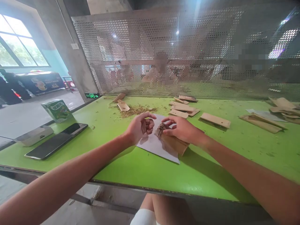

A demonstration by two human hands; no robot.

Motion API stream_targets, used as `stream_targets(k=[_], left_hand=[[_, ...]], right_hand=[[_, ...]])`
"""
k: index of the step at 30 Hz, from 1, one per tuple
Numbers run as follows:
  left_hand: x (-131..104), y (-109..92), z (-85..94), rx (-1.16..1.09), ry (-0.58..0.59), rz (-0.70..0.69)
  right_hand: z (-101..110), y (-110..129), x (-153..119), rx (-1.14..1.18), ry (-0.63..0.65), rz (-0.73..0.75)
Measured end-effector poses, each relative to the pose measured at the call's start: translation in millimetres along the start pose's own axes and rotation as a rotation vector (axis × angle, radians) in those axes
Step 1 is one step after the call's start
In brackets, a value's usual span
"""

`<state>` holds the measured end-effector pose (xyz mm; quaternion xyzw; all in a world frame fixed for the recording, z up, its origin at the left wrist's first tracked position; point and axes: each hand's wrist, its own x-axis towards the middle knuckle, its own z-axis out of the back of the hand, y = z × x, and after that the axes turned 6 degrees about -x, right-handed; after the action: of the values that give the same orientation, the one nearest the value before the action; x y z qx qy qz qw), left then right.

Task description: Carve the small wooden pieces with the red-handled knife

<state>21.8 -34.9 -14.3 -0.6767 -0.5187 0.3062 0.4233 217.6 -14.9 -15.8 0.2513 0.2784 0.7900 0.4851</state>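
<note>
My right hand is closed on a brown paper packet whose near-left end looks crumpled and dark. The packet lies over a white sheet of paper on the green table. Just left of it, my left hand hovers over the sheet with its fingers curled inward; whether anything small is between them cannot be made out. Behind my hands lies a scatter of small brown grains, with an opened tan packet at its left side.
Several tan packets lie behind my right hand, and more are at the far right. A phone, a white box and a green carton stand or lie at the left. A perforated metal screen rises along the table's back edge.
</note>
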Motion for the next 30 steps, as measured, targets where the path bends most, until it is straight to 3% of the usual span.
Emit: stream_targets(k=[3,6,9,11,14,20,23,30], left_hand=[[1,1,0.4,0.024,-0.022,-0.006],[3,5,1.7,0.099,-0.08,-0.067],[2,9,2.3,0.207,-0.104,-0.153],[1,12,1.3,0.224,-0.088,-0.185],[2,13,-1.5,0.147,-0.084,-0.184],[2,9,-7.4,0.027,-0.176,0.002],[0,7,-9.2,0.037,-0.167,-0.025],[3,9,-1.4,0.219,-0.081,-0.179]], right_hand=[[-1,3,-1,-0.228,-0.114,0.093],[-5,15,-10,-0.343,-0.26,0.396],[-10,30,-22,-0.315,-0.242,0.652],[-16,36,-28,-0.352,-0.154,0.716],[-24,36,-28,-0.395,-0.084,0.757],[-29,25,-21,-0.389,-0.053,0.863],[-24,24,-19,-0.365,-0.062,0.892],[-9,20,-15,-0.344,-0.227,0.619]])
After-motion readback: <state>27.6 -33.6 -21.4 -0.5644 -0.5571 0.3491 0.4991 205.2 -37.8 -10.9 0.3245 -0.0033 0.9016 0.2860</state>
